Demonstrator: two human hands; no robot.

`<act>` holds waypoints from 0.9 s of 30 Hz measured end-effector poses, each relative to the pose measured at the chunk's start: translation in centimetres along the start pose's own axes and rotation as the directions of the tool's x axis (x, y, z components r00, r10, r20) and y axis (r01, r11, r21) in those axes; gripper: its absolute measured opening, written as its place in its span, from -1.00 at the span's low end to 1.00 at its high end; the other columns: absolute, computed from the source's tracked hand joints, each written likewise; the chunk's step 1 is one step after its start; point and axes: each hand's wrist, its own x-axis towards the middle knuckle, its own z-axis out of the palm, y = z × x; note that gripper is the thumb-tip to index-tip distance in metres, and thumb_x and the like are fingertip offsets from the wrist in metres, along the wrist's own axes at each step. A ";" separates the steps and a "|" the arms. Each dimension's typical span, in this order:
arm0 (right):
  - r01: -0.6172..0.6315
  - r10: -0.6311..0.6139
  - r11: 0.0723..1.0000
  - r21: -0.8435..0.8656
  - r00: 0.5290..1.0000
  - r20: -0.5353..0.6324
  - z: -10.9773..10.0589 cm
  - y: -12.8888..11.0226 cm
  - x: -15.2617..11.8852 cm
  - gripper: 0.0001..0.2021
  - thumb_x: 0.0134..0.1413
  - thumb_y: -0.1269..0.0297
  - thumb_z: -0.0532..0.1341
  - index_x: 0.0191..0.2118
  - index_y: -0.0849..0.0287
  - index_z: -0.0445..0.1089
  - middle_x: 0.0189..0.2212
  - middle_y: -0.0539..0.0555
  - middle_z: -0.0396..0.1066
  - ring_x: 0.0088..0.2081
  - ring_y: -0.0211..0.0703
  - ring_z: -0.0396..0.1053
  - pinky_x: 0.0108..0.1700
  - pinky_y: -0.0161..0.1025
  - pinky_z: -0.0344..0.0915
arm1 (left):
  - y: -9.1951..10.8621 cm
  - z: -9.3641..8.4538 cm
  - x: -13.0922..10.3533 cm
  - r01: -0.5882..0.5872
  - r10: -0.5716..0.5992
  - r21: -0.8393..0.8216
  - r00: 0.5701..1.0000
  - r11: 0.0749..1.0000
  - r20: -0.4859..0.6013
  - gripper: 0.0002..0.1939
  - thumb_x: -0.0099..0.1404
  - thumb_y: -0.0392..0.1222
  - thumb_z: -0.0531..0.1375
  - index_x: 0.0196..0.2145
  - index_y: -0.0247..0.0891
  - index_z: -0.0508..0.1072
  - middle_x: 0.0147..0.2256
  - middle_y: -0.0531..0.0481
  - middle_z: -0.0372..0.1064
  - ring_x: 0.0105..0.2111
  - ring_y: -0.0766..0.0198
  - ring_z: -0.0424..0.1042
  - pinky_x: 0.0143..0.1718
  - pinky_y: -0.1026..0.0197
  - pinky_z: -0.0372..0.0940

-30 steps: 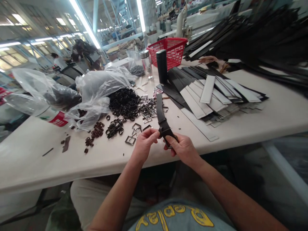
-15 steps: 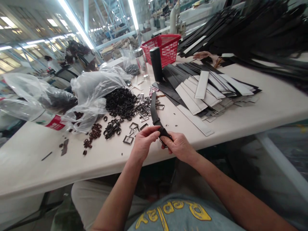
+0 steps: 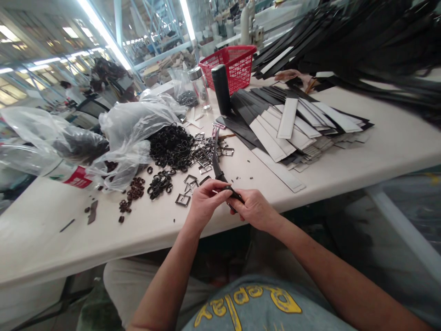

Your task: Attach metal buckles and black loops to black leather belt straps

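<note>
A short black strap point(image 3: 217, 166) is held between both hands above the table's front edge, its free end pointing away toward the metal buckles. My left hand point(image 3: 207, 200) pinches the strap near a dark band around it. My right hand point(image 3: 254, 207) grips the near end, where the fingers hide most of what is there. Just left of the strap lie several rectangular metal buckles point(image 3: 183, 199). Beside them are a heap of black strap loops point(image 3: 171, 147) and a smaller pile of brown loops point(image 3: 136, 188).
Black and white strips point(image 3: 272, 138) are fanned out on the right of the table point(image 3: 330, 172). Behind them stand a black cylinder point(image 3: 221, 89), a glass bottle point(image 3: 200, 88) and a red basket point(image 3: 241, 69). Clear plastic bags point(image 3: 134, 119) and a plastic bottle point(image 3: 74, 175) lie at left.
The strap has turned more edge-on, and its free end has shifted slightly left. Both hands keep hold of it in nearly the same place. The view has shifted slightly.
</note>
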 end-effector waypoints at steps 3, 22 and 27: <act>0.016 -0.016 1.000 -0.014 1.000 -0.009 0.1 -0.1 0.0 -0.71 0.26 0.11 0.11 -0.40 0.16 0.39 -0.59 -0.02 0.45 -0.69 -0.29 0.30 -0.60 -0.35 0.18 | 0.0 0.8 -0.2 -0.033 0.029 -0.049 0.997 0.998 -0.073 -0.82 0.03 -0.17 0.43 -0.40 -0.25 0.56 -0.36 0.04 0.44 -0.42 0.36 0.39 -0.40 0.32 0.32; 0.067 -0.066 0.997 -0.040 0.998 0.021 -0.2 -0.1 -0.2 -0.78 0.17 0.30 0.10 -0.48 0.18 0.34 -0.60 -0.02 0.43 -0.68 -0.34 0.29 -0.57 -0.39 0.16 | 1.6 -0.1 -0.4 -0.583 0.489 0.557 0.809 0.592 0.326 -0.94 0.28 -0.28 0.25 -0.27 -0.21 0.52 -0.27 -0.06 0.50 -0.24 0.24 0.46 -0.18 0.18 0.37; 0.077 -0.076 0.997 -0.011 0.995 0.057 -0.3 -0.1 -0.2 -0.72 0.20 0.17 0.13 -0.48 0.19 0.35 -0.60 -0.02 0.41 -0.67 -0.35 0.26 -0.58 -0.40 0.15 | 0.9 -0.9 -0.9 -0.386 0.330 0.293 0.917 0.875 0.223 -0.90 0.32 -0.19 0.25 -0.28 -0.23 0.57 -0.28 -0.06 0.50 -0.24 0.27 0.47 -0.15 0.21 0.37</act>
